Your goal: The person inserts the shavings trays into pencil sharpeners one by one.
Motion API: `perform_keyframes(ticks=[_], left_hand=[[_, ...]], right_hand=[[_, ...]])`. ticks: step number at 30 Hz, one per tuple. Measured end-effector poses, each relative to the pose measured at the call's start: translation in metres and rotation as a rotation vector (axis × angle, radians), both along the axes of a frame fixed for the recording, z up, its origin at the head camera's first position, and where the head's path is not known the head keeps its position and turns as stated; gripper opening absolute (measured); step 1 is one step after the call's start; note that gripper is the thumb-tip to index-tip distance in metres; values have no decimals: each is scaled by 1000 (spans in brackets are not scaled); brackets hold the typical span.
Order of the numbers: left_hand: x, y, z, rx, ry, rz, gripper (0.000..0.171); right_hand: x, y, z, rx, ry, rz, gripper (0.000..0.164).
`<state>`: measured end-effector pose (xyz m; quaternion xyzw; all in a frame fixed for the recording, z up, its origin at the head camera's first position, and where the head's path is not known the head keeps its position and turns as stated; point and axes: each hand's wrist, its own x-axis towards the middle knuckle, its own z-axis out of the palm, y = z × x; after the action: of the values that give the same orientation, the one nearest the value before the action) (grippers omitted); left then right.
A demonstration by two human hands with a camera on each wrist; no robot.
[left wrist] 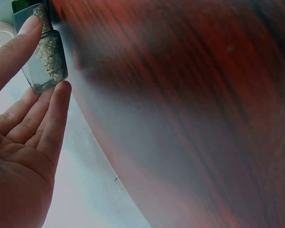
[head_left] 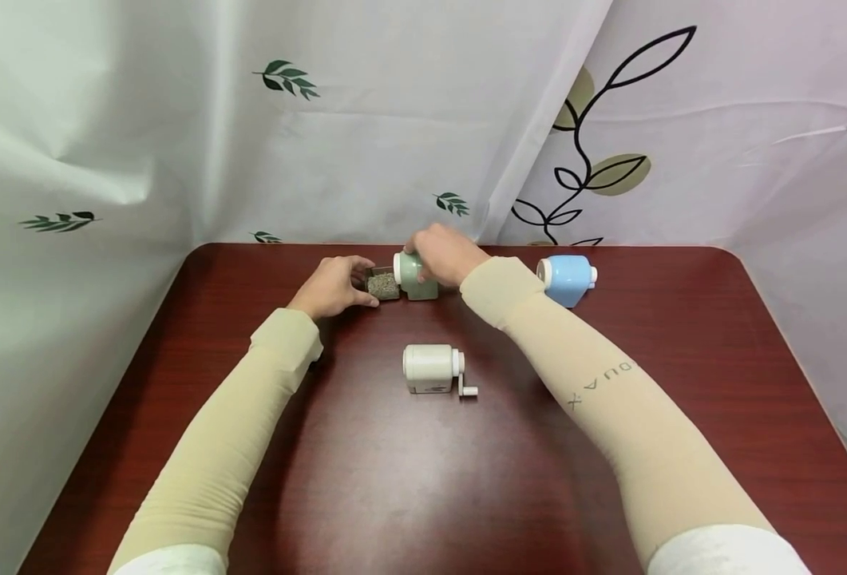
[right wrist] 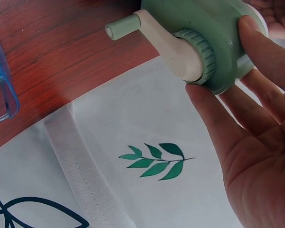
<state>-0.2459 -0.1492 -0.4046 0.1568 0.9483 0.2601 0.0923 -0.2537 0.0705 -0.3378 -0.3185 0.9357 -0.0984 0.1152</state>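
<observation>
A green crank pencil sharpener [head_left: 414,279] stands near the table's back edge. My right hand [head_left: 446,254] grips its body, thumb on one side and fingers on the other; its crank [right wrist: 168,47] shows in the right wrist view. At the sharpener's front, a clear shavings drawer [left wrist: 50,57] holds pale shavings and sticks out below the white face. My left hand [head_left: 331,286] holds this drawer between thumb and fingers, as the left wrist view shows. Whether the drawer's back end is still inside the body cannot be told.
A cream crank sharpener [head_left: 429,369] stands nearer me in the middle of the table [head_left: 394,495]. To the right, a blue sharpener [head_left: 568,279] stands near the back edge. A white patterned sheet [head_left: 366,160] hangs directly behind the table.
</observation>
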Motion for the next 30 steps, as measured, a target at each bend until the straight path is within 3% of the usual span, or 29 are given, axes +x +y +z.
perform_keyframes(ticks=[30], left_hand=[[-3, 11, -3, 24, 29, -35, 67]], right_hand=[[-3, -1, 1, 17, 1, -19, 52]])
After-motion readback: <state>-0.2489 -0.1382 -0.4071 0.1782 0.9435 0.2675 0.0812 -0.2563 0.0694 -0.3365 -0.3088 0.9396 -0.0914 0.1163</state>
